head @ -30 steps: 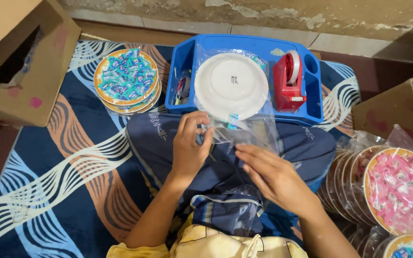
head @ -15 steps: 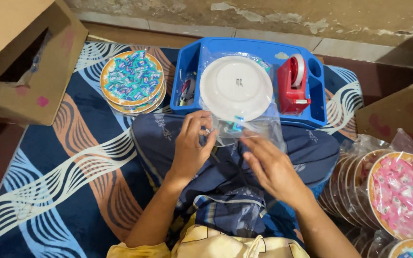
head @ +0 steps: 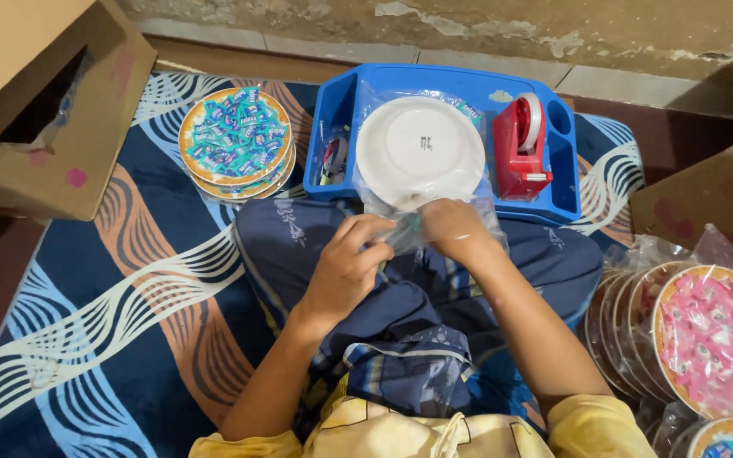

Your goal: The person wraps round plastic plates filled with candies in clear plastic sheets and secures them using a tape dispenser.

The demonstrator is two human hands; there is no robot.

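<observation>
Plate (head: 420,151), white and round, sits bottom-up in a clear bag (head: 434,222); both hands (head: 400,250) pinch the bag's open edge.

- We are seeing a clear plastic bag (head: 434,216) wrapping the white plate (head: 420,149) on the blue tray (head: 345,93).
- Brown cardboard boxes are sitting far left (head: 44,102) and far right (head: 706,212).
- Clear-wrapped plates of pink sweets (head: 710,339) are lying at right.
</observation>
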